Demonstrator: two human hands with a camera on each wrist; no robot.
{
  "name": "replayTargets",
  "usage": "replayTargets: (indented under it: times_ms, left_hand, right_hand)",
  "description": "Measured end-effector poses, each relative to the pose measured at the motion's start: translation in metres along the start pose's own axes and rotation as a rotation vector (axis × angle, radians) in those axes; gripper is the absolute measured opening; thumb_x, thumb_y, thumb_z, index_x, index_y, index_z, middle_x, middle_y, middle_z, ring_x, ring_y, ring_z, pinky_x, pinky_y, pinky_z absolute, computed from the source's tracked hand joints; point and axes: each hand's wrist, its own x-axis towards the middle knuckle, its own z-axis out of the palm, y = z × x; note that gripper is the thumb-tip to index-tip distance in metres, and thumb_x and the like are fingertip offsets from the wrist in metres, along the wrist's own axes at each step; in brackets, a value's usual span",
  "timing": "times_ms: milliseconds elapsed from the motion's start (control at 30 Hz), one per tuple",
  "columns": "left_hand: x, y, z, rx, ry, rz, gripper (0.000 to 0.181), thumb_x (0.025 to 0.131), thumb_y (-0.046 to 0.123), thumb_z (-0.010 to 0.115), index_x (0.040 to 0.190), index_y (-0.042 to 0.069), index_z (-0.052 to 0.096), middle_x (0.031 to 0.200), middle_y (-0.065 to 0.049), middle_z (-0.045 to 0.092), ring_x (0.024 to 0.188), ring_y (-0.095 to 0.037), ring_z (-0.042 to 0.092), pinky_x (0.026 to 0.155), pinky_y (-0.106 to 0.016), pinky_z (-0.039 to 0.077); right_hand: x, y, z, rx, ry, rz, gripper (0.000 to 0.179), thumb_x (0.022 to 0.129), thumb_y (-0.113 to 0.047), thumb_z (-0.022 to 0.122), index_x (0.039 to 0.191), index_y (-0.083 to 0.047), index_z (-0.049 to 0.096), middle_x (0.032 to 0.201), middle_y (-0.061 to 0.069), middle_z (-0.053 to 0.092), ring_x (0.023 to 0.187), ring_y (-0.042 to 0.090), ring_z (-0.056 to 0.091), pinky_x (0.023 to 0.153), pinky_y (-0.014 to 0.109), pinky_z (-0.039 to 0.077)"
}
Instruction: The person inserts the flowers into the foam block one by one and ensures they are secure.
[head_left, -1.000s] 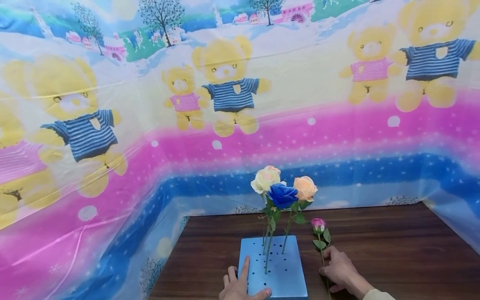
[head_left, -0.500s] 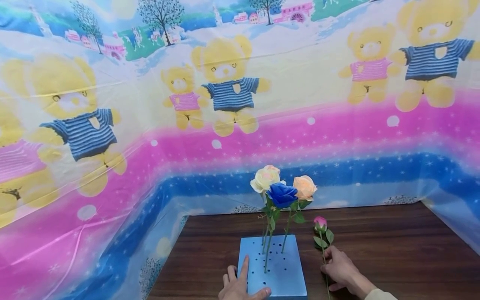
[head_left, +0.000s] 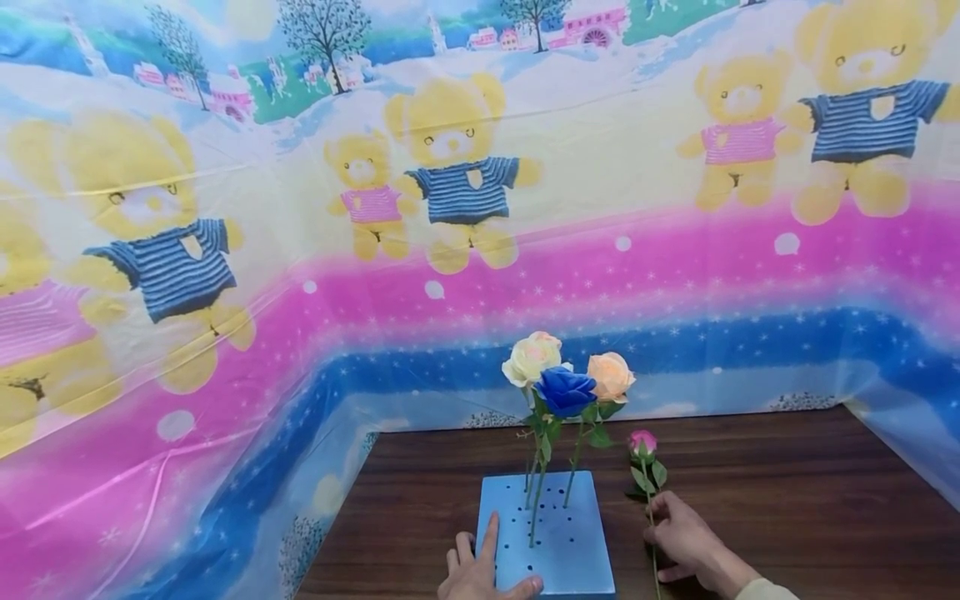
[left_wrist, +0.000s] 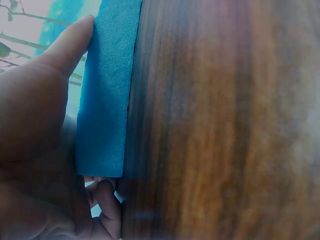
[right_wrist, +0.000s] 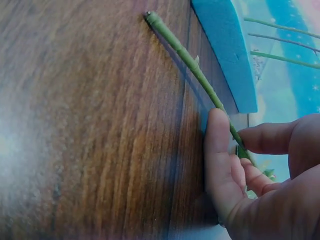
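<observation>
My left hand (head_left: 472, 573) lies at the near left corner of a blue foam block (head_left: 553, 575) with holes in its top. Its index finger is straight along the left edge, and the thumb (left_wrist: 75, 42) presses the near edge. A white rose (head_left: 531, 360), a blue rose (head_left: 566, 392) and a peach rose (head_left: 611, 377) stand upright in the block. To the right, my right hand (head_left: 686, 537) pinches the green stem (right_wrist: 207, 89) of a pink rose (head_left: 642, 443) between thumb and fingers. The stem's cut end lies close over the table in the right wrist view.
Dark wood-grain table (head_left: 810, 500) extends on both sides of the block. Behind and left of it hangs a printed bear cloth (head_left: 600, 275), meeting the table's far edge. The standing roses rise above the block's middle and back.
The pink rose has shifted slightly to the right, with the right hand moving a little the same way. The left hand and the block have stayed in place.
</observation>
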Motion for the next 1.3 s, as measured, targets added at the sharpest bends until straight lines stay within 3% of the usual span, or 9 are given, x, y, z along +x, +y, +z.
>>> replayTargets:
  times_ms: [267, 500, 600, 867, 1167, 1300]
  left_hand:
    - [0.001, -0.001, -0.001, -0.014, 0.005, 0.008, 0.124, 0.077, 0.087, 0.083, 0.174, 0.022, 0.04, 0.145, -0.032, 0.041, 0.111, -0.045, 0.047, 0.075, -0.063, 0.048]
    - [0.001, -0.002, -0.002, -0.023, 0.001, 0.015, 0.124, 0.078, 0.087, 0.083, 0.175, 0.022, 0.039, 0.144, -0.032, 0.041, 0.109, -0.044, 0.046, 0.073, -0.061, 0.046]
    - [0.002, -0.001, -0.003, -0.025, 0.0, 0.017, 0.124, 0.078, 0.086, 0.083, 0.174, 0.022, 0.04, 0.146, -0.033, 0.04, 0.111, -0.045, 0.047, 0.075, -0.063, 0.047]
    - [0.0, 0.0, -0.004, -0.028, -0.023, 0.019, 0.123, 0.079, 0.087, 0.082, 0.175, 0.021, 0.039, 0.147, -0.034, 0.041, 0.114, -0.047, 0.048, 0.077, -0.066, 0.047]
    - [0.0, -0.001, -0.002, -0.025, -0.016, 0.02, 0.124, 0.078, 0.089, 0.08, 0.175, 0.022, 0.04, 0.145, -0.032, 0.041, 0.111, -0.045, 0.046, 0.075, -0.063, 0.045]
    - [0.0, -0.002, -0.003, -0.023, -0.018, 0.018, 0.124, 0.078, 0.088, 0.081, 0.174, 0.022, 0.039, 0.144, -0.032, 0.041, 0.11, -0.044, 0.045, 0.075, -0.062, 0.045]
  right_hand:
    - [0.002, -0.003, -0.003, 0.029, -0.005, 0.017, 0.034, 0.106, 0.003, 0.064, 0.136, 0.003, 0.049, 0.135, 0.029, 0.049, 0.105, 0.036, 0.062, 0.07, 0.043, 0.065]
    - [0.003, -0.004, -0.006, 0.047, -0.02, 0.04, 0.037, 0.109, 0.001, 0.061, 0.142, 0.003, 0.045, 0.101, 0.015, 0.054, 0.094, 0.031, 0.056, 0.07, 0.042, 0.064]
    - [0.004, -0.005, -0.008, 0.067, -0.03, 0.048, 0.038, 0.11, 0.001, 0.059, 0.144, 0.003, 0.042, 0.097, 0.013, 0.052, 0.092, 0.029, 0.055, 0.072, 0.042, 0.064]
    - [0.003, -0.008, -0.017, 0.099, -0.06, 0.058, 0.036, 0.112, -0.001, 0.055, 0.144, 0.0, 0.039, 0.115, 0.021, 0.053, 0.088, 0.031, 0.051, 0.072, 0.045, 0.063]
    - [0.003, -0.023, -0.018, 0.115, -0.027, 0.021, 0.041, 0.113, -0.004, 0.056, 0.151, -0.007, 0.039, 0.096, 0.013, 0.05, 0.082, 0.026, 0.05, 0.069, 0.049, 0.065]
    - [0.001, -0.035, -0.02, 0.108, -0.016, -0.035, 0.039, 0.114, -0.003, 0.053, 0.15, -0.008, 0.039, 0.103, 0.018, 0.053, 0.087, 0.028, 0.053, 0.069, 0.051, 0.066]
